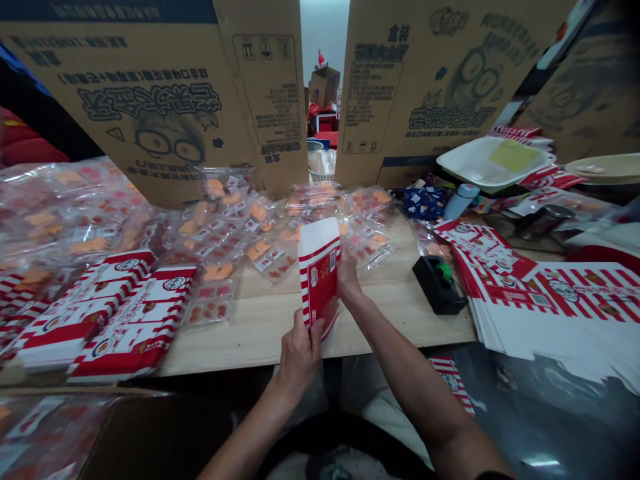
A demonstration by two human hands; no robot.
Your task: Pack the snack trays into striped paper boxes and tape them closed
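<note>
A red and white striped paper box (323, 280) stands upright between my hands, over the front part of the wooden table (260, 340). My left hand (301, 357) grips its lower left corner, thumb on the front face. Along the box's right side my right hand (349, 275) is closed, its fingers partly hidden behind the carton. A white flap sticks up at the top. Just beyond lie clear plastic packets (273, 257) with orange and reddish pieces inside.
Stacked striped cartons (135, 320) lie at left beside heaped packets (75, 220). At right are a black tape dispenser (440, 285), flat carton sheets (560, 300), a bottle (461, 200) and a white basket (493, 163). Large cardboard boxes (200, 120) wall off the back.
</note>
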